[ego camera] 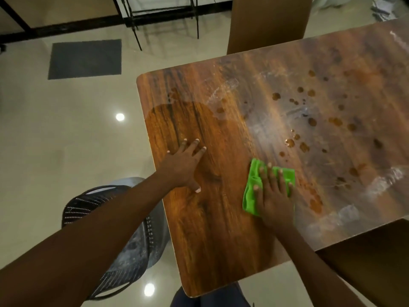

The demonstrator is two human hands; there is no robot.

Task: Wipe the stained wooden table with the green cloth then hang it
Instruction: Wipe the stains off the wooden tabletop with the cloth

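Your right hand [274, 196] lies flat, fingers straight, pressing the folded green cloth [251, 196] onto the worktop [210, 229] for full contact | left hand [184, 165] splayed flat, likely bracing your lean | brown spots [312, 121] just beyond the cloth, unwiped | pale smears [385, 182] far right: glare or residue, unclear

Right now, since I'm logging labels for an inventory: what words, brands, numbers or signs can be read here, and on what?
None. The green cloth, wooden table and grey floor mat show no lettering; the pale heap at far right is too blurred to read.
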